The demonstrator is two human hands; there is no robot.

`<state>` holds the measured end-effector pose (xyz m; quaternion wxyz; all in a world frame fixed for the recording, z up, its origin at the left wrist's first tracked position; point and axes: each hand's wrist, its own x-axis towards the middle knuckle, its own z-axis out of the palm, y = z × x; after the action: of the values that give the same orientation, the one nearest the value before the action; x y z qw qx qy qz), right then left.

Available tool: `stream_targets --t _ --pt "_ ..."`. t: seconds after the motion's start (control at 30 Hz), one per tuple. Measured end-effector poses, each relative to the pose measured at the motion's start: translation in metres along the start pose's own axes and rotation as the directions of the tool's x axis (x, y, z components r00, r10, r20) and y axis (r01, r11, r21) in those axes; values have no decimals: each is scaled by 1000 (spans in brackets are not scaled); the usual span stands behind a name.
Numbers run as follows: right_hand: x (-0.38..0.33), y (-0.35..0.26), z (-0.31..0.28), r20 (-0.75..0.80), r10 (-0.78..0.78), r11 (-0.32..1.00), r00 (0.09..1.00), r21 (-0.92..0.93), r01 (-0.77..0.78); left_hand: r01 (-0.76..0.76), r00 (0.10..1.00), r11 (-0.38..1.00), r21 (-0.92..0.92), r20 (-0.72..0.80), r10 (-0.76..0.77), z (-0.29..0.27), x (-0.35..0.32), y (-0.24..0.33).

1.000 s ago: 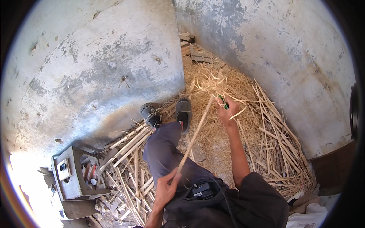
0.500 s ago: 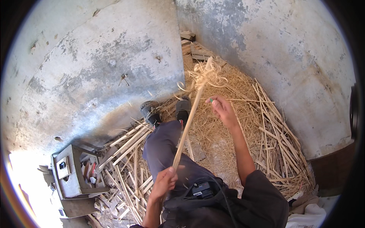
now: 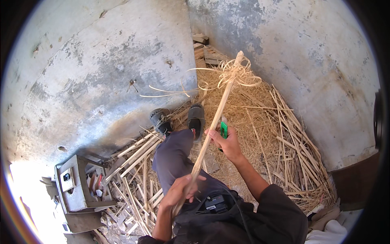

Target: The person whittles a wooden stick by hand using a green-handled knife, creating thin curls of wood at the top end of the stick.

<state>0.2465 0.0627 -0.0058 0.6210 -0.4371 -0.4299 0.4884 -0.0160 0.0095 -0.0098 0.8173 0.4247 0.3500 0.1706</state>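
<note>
A long pale wooden stick (image 3: 221,106) slants up and away from my lap. Near its far end hangs a bunch of thin curled shavings (image 3: 239,77), with a few long strips trailing left. My left hand (image 3: 178,191) holds the stick's lower part above my thigh, its fingers loosely round it. My right hand (image 3: 228,143) is closed round a green-handled tool (image 3: 224,129), which looks like a small cutter; its blade is not clear. The right fingertips touch the stick about midway along.
Straw-like shavings (image 3: 239,118) cover the floor ahead. Split sticks (image 3: 298,150) lie piled at the right, and more sticks (image 3: 138,152) at the left. A small worn wooden stand (image 3: 75,187) is at the lower left. Two weathered walls (image 3: 134,61) meet at a corner ahead.
My right hand has come down and left to the stick, and the green tool now shows plainly. The stick's far end has swung right and farther out. My left hand's fingers have loosened.
</note>
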Motion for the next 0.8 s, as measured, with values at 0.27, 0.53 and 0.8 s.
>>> stream_targets --t 0.27,0.53,0.8 --pt "-4 -10 6 51 -25 999 998 -37 27 -254 961 901 351 -14 276 -4 26 18" --pt "-8 -14 7 36 -109 983 993 -144 113 -179 978 984 10 114 177 10 50 30" --pt "-17 -33 -13 109 -423 664 900 -638 390 -304 917 841 448 -100 385 34 36 48"
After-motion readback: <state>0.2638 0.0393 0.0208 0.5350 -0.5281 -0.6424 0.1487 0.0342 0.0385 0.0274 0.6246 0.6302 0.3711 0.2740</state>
